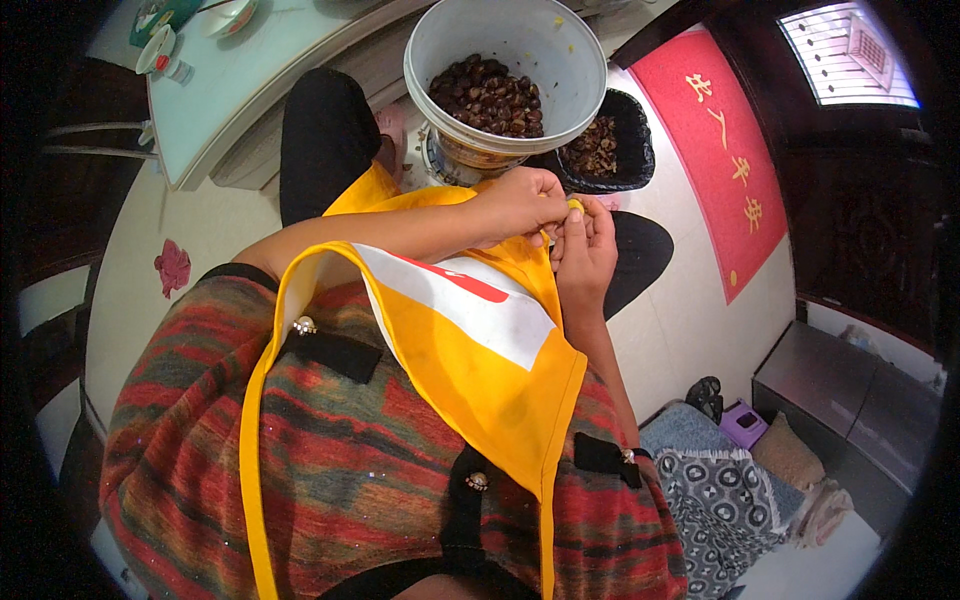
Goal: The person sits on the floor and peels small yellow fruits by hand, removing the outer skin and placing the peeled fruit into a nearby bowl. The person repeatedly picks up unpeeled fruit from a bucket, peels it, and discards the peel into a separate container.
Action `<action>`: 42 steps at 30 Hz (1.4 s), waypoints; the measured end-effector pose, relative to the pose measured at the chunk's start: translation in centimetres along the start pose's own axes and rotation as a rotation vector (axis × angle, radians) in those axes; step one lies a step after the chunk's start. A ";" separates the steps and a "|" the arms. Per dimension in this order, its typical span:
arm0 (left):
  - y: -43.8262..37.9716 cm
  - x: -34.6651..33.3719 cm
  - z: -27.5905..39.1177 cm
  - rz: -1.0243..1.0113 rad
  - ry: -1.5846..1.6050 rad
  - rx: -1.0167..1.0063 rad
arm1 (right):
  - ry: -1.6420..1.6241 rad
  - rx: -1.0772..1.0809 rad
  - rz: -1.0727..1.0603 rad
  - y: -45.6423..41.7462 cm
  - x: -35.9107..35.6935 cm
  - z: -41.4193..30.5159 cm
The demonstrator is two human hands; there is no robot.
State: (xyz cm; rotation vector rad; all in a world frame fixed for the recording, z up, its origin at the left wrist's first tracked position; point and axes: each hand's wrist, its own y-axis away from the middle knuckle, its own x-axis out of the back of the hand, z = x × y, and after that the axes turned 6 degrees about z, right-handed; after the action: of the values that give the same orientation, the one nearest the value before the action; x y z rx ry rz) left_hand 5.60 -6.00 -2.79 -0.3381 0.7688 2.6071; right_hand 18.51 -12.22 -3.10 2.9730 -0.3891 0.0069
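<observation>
My left hand (517,204) and my right hand (585,244) meet over my lap, fingertips close together. Between them is a small yellow piece (575,204), perhaps a peeled chestnut kernel, resting against the fingers of my right hand. What the fingertips of my left hand pinch is hidden. Beyond the hands stands a white plastic bucket (570,82), partly filled with dark brown chestnuts (487,97). To its right, a bin lined with a black plastic bag (637,142) holds brown shells (600,150). A yellow apron (465,330) hangs over my front and lap.
A glass-topped table (247,82) with bowls (227,19) stands at the upper left. A crumpled pink cloth (172,268) lies on the floor. A red mat (727,165) with gold characters is at the right. Patterned fabric (720,495) and a purple object (742,424) sit at the lower right.
</observation>
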 end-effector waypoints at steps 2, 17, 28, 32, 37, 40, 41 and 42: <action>0.0 -0.1 0.0 0.001 0.008 -0.016 | 0.011 0.044 -0.022 0.0 0.2 0.3; 1.0 -1.8 -0.1 0.030 0.018 -0.122 | 0.141 0.216 0.156 0.6 -0.8 0.9; 0.6 -1.2 -0.8 -0.104 0.156 -0.084 | -0.299 -0.129 0.071 0.1 -0.5 -1.0; 0.7 -0.9 -0.6 -0.106 0.121 -0.080 | -0.382 -0.170 0.046 0.0 -0.3 -1.2; 0.6 -1.0 -0.3 -0.046 -0.093 -0.157 | -0.237 -0.110 0.039 0.1 0.0 -1.4; 0.6 -0.9 -0.3 -0.067 -0.084 -0.174 | -0.193 -0.128 0.037 0.3 -0.1 -1.4; 0.6 -0.8 -0.3 -0.069 -0.081 -0.177 | -0.185 -0.133 0.029 0.3 -0.2 -1.4; 0.6 -0.7 -0.3 -0.072 -0.078 -0.180 | -0.210 -0.146 0.021 0.3 -0.3 -1.4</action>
State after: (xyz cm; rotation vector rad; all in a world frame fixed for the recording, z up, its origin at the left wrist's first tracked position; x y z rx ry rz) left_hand 6.03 -6.85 -2.55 -0.3070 0.4879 2.6101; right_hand 18.17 -12.25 -1.65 2.8320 -0.4261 -0.3193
